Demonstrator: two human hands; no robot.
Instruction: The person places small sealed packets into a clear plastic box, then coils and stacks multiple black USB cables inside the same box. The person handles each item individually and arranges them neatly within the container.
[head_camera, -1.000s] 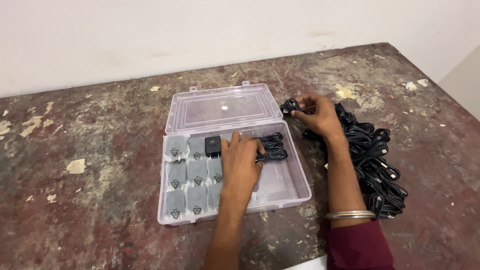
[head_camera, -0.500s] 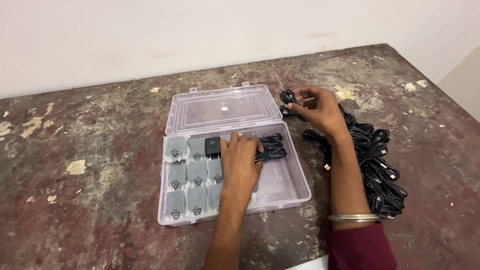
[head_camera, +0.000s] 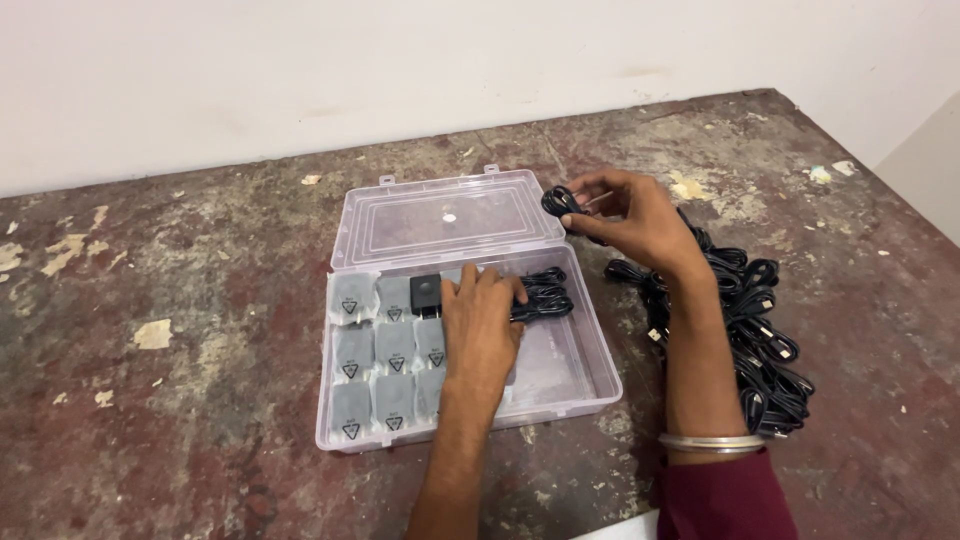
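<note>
Grasping a coiled black cable (head_camera: 562, 203) in my right hand (head_camera: 640, 222), my left hand (head_camera: 482, 325) flat and unclenched on clear box (head_camera: 585, 385) contents, cable pile (head_camera: 760, 330) beneath my right wrist.

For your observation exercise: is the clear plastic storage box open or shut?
Open: the clear plastic storage box has its hinged lid folded back flat on the table.

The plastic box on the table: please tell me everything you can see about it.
The box is clear plastic, rectangular and open, its hinged lid lying back flat with two small latches on the far edge. Inside, grey packets fill the left in rows, with one black adapter and coiled black cables at the back. The left hand rests inside it.
</note>
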